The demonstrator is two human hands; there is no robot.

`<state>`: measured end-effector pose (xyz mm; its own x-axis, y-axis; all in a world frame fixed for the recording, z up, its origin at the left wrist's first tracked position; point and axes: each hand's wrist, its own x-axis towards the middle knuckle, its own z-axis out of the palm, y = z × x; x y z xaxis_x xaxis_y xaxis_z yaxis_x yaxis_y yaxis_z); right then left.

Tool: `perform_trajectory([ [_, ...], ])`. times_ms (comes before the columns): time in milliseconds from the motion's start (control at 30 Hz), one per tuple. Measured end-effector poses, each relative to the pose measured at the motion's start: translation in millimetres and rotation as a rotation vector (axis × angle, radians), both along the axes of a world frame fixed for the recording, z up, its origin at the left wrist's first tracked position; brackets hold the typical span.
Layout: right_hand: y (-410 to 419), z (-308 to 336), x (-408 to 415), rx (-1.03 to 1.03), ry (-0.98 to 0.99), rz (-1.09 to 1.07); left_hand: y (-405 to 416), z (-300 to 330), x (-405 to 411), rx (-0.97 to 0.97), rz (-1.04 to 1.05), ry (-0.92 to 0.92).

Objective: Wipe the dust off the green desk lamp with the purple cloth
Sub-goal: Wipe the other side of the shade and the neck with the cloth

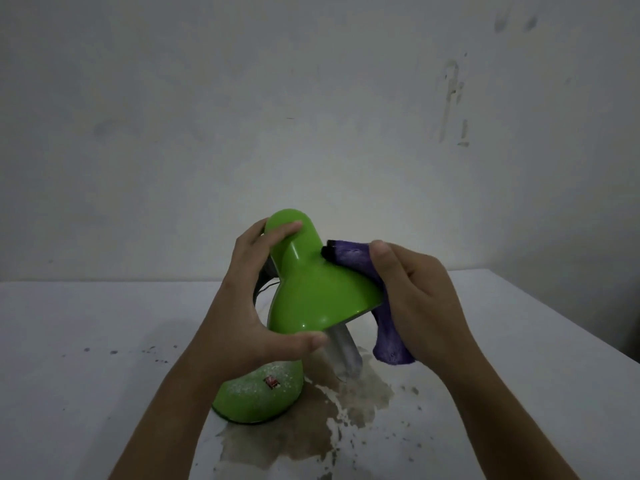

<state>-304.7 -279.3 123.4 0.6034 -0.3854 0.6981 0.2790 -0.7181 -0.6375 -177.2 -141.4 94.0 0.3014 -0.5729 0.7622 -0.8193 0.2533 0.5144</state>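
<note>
In the middle of the frame, the left hand [242,306] grips the green lamp [311,289]. The right hand [412,299] holds the purple cloth [349,258] against its shade.

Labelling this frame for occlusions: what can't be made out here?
Head view only:
- Lamp neck: mostly hidden behind the left hand and the green shade.
- Bulb: its socket end is hidden inside the shade.
- Purple cloth: its middle is covered by the right hand.
- Red switch on the dusty base: too small to read.
- Both forearms: cut off by the bottom edge.
</note>
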Motion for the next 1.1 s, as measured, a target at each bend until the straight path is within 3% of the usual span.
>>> perform_trajectory([
  [133, 20.6, 0.9, 0.7, -0.234, 0.013, 0.021, 0.1, -1.3, 2.5, -0.026, -0.035, 0.023],
  [367, 5.6, -19.7, -14.6, -0.376, -0.140, 0.174, 3.0, -0.7, 2.4, -0.031, -0.022, 0.008],
  [533, -6.1, -49.8, -20.9, -0.353, -0.290, 0.122, 2.1, -1.2, 0.1, -0.015, 0.001, 0.012],
  [667, -13.6, -58.6, -8.9, -0.049, -0.298, -0.045, 2.3, -1.2, -0.1, -0.020, -0.005, 0.020],
  [933, -26.2, -34.3, 30.1, 0.546, -0.129, 0.343, 1.9, -1.8, 1.5, -0.022, -0.013, 0.021],
  [1100, -29.4, -45.2, 38.2, 0.874, 0.031, 0.385, 0.7, -1.4, 1.7, -0.018, -0.026, 0.018],
])
